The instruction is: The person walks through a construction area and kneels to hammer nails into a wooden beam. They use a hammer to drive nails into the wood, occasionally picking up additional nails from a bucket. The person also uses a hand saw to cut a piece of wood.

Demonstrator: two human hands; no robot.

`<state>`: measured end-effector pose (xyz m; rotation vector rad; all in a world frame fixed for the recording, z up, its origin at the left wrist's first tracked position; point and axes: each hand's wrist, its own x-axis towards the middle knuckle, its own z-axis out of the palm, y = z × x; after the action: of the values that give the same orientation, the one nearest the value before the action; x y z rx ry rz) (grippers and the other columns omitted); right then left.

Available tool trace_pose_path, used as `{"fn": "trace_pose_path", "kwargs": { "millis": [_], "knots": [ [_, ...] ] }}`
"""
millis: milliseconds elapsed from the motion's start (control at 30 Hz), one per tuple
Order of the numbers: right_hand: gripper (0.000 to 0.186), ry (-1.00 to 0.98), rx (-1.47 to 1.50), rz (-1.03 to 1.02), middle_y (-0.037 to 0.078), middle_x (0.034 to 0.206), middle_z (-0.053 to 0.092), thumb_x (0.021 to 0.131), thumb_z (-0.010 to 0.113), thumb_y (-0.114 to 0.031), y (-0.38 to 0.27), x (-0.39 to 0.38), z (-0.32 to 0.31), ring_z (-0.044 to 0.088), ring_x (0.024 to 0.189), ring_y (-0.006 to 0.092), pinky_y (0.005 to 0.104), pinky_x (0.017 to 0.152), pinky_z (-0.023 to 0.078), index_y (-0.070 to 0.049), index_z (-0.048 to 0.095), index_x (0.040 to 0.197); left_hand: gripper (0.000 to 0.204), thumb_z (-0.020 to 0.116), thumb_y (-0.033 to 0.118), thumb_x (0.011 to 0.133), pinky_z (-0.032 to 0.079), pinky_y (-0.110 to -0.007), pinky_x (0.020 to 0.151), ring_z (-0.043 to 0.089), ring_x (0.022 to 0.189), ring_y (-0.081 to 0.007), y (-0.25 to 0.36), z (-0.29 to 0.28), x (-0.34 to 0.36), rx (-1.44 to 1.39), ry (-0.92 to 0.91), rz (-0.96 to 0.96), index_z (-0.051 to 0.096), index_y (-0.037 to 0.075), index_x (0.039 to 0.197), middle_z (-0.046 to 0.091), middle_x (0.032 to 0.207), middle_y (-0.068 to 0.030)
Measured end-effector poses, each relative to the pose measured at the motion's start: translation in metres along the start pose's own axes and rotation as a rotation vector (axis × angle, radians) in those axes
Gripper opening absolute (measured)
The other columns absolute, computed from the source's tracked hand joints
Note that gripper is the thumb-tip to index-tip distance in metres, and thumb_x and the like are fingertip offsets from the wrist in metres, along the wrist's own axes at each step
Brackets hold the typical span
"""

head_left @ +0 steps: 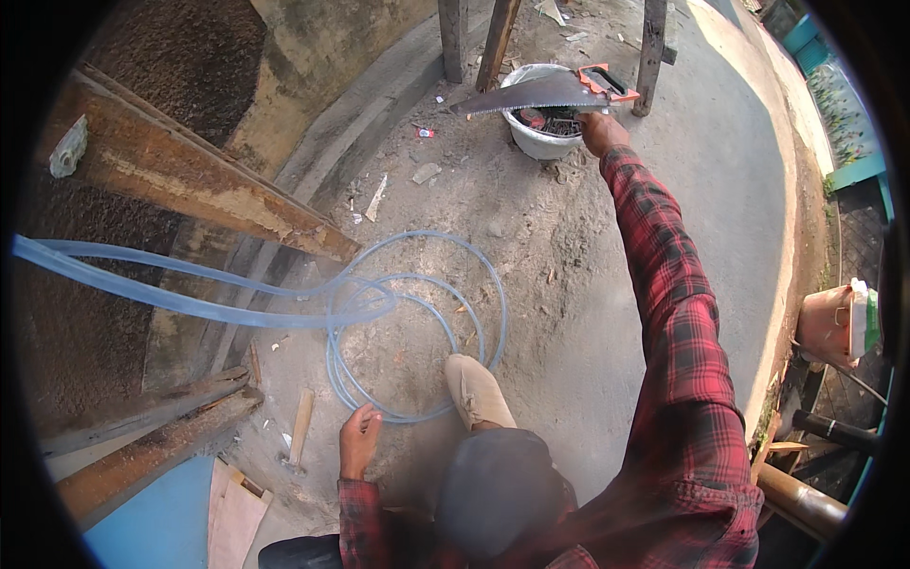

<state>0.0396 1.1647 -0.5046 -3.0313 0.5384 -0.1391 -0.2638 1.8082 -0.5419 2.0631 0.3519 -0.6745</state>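
My right hand [604,134] reaches far forward, its fingers closed on the right rim of a white bucket [544,148]. Across the bucket's top lies a handsaw [537,95], its toothed blade pointing left and its orange and black handle just beyond my fingers. Dark small metal pieces and something red show inside the bucket. My left hand [359,442] hangs low near my body, fingers loosely apart and holding nothing. Just ahead of it, loops of clear bluish hose [500,294] lie on the ground, and two lengths run off to the left.
Wooden posts [653,57] stand around the bucket. A thick timber beam [204,175] slants in from the left, above more planks [156,446]. My beige shoe [480,394] is beside the hose loops. At the right, an orange-brown container [827,325] stands past the concrete edge.
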Motion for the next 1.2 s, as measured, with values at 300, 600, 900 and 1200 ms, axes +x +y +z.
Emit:
{"fn": "trace_pose_path", "kwargs": {
  "millis": [300,600,900,1200],
  "knots": [
    [0.032,-0.083,0.122,0.22,0.018,0.106,0.069,0.091,0.046,-0.025,0.019,0.061,0.047,0.065,0.1,0.0368,0.0462,0.089,0.051,-0.012,0.069,0.109,0.043,0.063,0.019,0.09,0.052,-0.033,0.086,0.069,0.097,-0.0234,-0.036,0.009,-0.03,0.192,-0.131,-0.157,0.056,-0.004,0.126,0.07,0.106,-0.0169],
    [0.025,-0.039,0.348,-0.076,0.018,0.098,0.07,0.088,0.056,-0.021,0.082,0.064,0.06,0.068,0.094,0.0329,0.0401,0.084,0.052,-0.009,0.071,0.103,0.042,0.063,0.021,0.089,0.052,-0.034,0.084,0.069,0.096,-0.024,-0.032,0.037,-0.002,0.194,-0.182,-0.166,0.058,-0.004,0.123,0.071,0.105,-0.0168],
    [0.02,-0.885,-0.795,-0.81,0.004,0.099,0.07,0.086,0.057,-0.013,0.078,0.126,0.108,0.066,0.102,0.0243,0.0357,0.093,0.053,-0.009,0.071,0.1,0.041,0.062,0.024,0.09,0.052,-0.034,0.085,0.069,0.095,-0.0239,-0.011,0.049,0.014,0.186,-0.236,-0.216,0.06,-0.003,0.122,0.071,0.103,-0.0162],
    [0.035,-0.831,-0.227,-0.35,0.007,0.116,0.066,0.083,0.054,-0.012,0.057,0.106,0.105,0.059,0.116,0.0232,0.0351,0.101,0.046,-0.014,0.069,0.114,0.042,0.061,0.024,0.091,0.052,-0.033,0.085,0.068,0.095,-0.0224,-0.015,0.055,0.012,0.178,-0.218,-0.282,0.059,-0.004,0.122,0.071,0.103,-0.0151]
  ]
}}
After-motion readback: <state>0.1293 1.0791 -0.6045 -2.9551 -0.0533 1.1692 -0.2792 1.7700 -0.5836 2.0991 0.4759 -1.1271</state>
